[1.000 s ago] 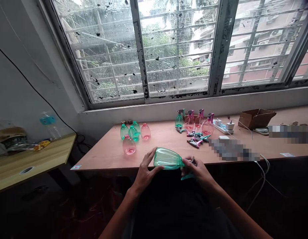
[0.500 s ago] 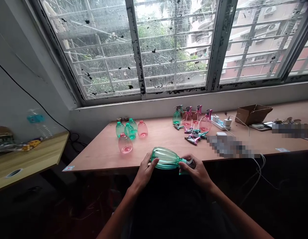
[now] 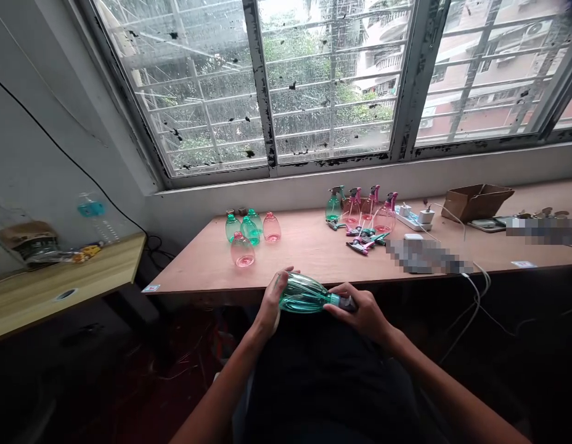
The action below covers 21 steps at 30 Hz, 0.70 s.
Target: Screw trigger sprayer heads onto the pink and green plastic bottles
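Note:
A clear green spray bottle [image 3: 305, 294] lies sideways between my hands, just off the table's front edge. My left hand [image 3: 273, 300] is wrapped round its rounded base. At the neck, my right hand [image 3: 359, 310] grips the spray head [image 3: 345, 302], whose dark end and green collar show between the fingers. Green bottles without heads [image 3: 249, 231] and pink ones [image 3: 243, 251] stand upright on the table to the left. Several loose spray heads [image 3: 362, 242] lie in a heap to the right, in front of a green bottle [image 3: 333, 206] and pink bottles [image 3: 384, 217] with heads fitted.
The wooden table [image 3: 198, 265] runs along under the window. On its right are a power strip [image 3: 413, 219] with plugs, a cardboard box [image 3: 478, 203] and white cables [image 3: 480, 302]. A lower side table [image 3: 105, 271] stands at left, bearing a plastic bottle and bags.
The spray head has turned in my right hand, its dark end now pointing right. My left hand has shifted round the base. The view has tilted slightly down and left.

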### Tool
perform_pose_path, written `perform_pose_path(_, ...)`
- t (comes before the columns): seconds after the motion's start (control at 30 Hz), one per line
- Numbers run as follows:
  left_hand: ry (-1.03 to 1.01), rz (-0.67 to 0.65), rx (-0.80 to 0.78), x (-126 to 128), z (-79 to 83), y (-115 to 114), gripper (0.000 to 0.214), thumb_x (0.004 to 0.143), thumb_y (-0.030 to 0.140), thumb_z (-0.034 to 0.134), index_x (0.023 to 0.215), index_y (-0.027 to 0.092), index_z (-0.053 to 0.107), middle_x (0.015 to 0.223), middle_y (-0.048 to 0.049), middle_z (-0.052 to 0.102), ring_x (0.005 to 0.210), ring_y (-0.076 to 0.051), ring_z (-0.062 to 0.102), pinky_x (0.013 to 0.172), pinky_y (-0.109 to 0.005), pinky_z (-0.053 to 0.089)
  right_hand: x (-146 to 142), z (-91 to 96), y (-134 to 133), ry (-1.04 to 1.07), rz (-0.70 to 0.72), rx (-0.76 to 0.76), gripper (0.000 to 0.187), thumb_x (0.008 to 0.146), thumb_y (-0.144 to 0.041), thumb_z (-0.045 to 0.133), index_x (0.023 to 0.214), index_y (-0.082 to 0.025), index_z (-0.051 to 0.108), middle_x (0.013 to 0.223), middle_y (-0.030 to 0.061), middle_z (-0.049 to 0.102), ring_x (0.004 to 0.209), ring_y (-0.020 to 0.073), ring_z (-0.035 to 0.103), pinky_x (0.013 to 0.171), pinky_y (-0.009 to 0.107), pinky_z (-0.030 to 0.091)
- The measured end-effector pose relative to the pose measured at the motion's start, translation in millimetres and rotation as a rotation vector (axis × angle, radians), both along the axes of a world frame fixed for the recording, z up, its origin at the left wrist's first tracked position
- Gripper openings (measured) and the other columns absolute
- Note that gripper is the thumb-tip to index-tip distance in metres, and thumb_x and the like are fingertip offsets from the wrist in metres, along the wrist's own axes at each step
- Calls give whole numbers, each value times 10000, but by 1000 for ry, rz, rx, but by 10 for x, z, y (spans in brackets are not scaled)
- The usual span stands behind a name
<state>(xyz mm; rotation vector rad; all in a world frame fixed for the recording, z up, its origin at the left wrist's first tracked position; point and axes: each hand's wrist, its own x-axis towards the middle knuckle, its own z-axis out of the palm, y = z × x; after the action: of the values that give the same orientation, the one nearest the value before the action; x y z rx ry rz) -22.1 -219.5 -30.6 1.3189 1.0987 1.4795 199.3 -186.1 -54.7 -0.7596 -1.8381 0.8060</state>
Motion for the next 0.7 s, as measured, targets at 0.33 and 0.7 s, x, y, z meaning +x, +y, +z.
perform_pose_path(0.33, 185, 201, 186, 200, 48, 31, 306, 918, 447, 536, 1131, 229, 564, 1108, -52, 612, 943, -218, 588, 831, -324, 483, -63, -76, 244, 376, 370, -576, 309, 842, -480, 694, 828, -197, 572, 518, -72, 578, 431, 114, 551, 638, 376, 587)
perform_pose_path(0.7, 538, 200, 197, 4, -195, 414, 424, 898, 476, 580, 1267, 276, 522, 1276, -82, 531, 1218, -282, 494, 1060, -417, 379, -2, -172, 550, 322, 247, -689, 343, 821, -497, 712, 834, -179, 585, 623, -10, 677, 474, 134, 601, 601, 365, 594)
